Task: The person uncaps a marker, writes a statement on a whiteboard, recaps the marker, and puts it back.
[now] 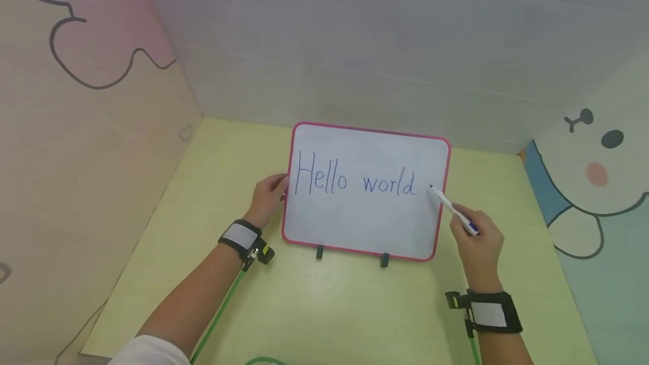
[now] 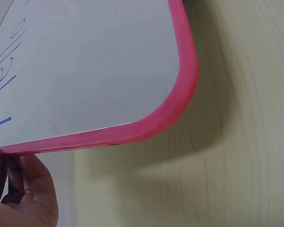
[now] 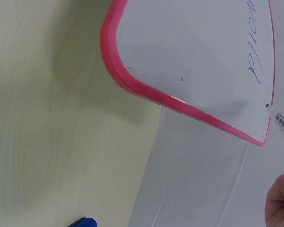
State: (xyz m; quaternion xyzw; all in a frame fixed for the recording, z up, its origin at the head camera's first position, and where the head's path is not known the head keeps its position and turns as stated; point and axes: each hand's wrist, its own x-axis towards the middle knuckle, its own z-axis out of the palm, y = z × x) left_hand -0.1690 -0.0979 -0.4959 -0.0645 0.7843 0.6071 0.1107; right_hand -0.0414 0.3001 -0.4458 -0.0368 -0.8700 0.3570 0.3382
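A white whiteboard (image 1: 365,224) with a pink frame stands tilted back on small black feet (image 1: 385,260). It bears "Hello world" in blue handwriting (image 1: 324,178). My left hand (image 1: 267,199) grips the board's left edge; in the left wrist view, thumb and fingers (image 2: 37,182) meet at the pink rim. In my right hand (image 1: 479,241) is a white marker (image 1: 446,203), pinched with its dark tip toward the board. That tip sits just right of the "d"; whether it touches the surface I cannot tell. Only part of the right hand (image 3: 281,198) shows in the right wrist view.
The board stands on a pale yellow wooden table (image 1: 324,303). Behind rises a grey wall (image 1: 365,49); cartoon-printed panels (image 1: 598,185) flank both sides. Green cables (image 1: 218,317) run from the wrist cameras. A blue rounded object (image 3: 85,222) peeks in low in the right wrist view.
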